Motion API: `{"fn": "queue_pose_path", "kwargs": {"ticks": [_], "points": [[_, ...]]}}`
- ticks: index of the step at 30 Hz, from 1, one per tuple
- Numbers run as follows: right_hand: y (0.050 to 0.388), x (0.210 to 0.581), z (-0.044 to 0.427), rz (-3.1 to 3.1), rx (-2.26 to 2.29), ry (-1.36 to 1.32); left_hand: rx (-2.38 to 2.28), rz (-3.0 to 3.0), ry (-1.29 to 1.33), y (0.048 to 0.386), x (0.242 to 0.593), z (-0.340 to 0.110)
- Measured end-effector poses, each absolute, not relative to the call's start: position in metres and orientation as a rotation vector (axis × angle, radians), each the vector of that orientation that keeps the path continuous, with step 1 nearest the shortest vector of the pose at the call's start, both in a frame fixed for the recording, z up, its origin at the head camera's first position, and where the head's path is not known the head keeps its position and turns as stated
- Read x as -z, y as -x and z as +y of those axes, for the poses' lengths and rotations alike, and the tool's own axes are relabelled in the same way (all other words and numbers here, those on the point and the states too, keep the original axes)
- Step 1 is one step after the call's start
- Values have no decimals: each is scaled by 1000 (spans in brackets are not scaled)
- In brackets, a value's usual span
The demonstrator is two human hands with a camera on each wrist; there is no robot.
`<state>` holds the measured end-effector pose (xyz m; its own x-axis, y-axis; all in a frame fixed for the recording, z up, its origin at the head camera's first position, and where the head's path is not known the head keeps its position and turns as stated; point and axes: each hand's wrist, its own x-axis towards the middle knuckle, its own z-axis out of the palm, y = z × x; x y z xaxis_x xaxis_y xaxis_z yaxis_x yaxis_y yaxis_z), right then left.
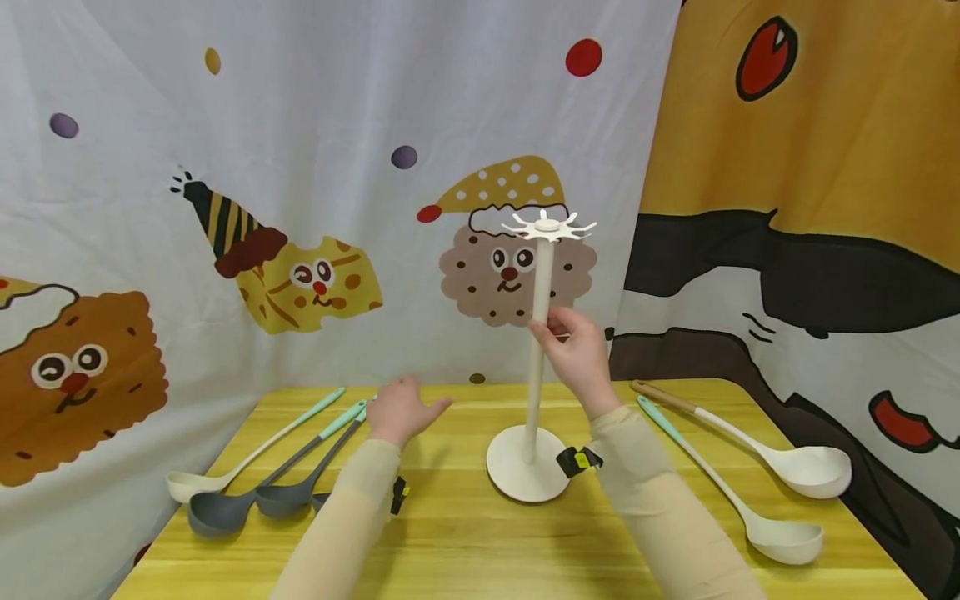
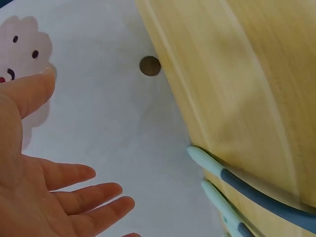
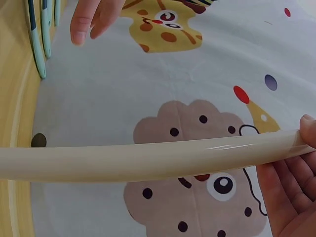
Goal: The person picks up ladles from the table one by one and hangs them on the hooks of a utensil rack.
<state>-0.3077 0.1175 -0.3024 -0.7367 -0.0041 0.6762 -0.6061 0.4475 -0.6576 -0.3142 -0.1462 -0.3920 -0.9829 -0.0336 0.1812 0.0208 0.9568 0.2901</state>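
A cream utensil stand (image 1: pixel 536 383) with a round base and a crown of hooks stands upright on the table. My right hand (image 1: pixel 581 354) holds its pole about midway up, thumb on one side and fingers on the other; the right wrist view shows the pole crossing into that grasp. My left hand (image 1: pixel 401 410) hovers over the left side, holding nothing, with thumb spread and fingers extended in the left wrist view. Nearest to it lie two dark grey ladles with mint handle ends, one left (image 1: pixel 217 514) and one right (image 1: pixel 281 500).
A cream ladle (image 1: pixel 197 486) lies far left; another dark head (image 1: pixel 320 501) is mostly hidden behind my left forearm. To the right lie a mint-handled ladle (image 1: pixel 783 537) and a wooden-handled white ladle (image 1: pixel 813 471). A printed curtain (image 1: pixel 337 125) hangs behind the wooden table (image 1: pixel 450 533).
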Motion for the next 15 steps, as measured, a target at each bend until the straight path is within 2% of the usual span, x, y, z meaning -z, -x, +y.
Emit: {"fn": "queue_pose_path", "kwargs": {"ticks": [15], "points": [[310,305,101,-2091,-1298,-530,540,-2984,-102,316,401,-154]]}}
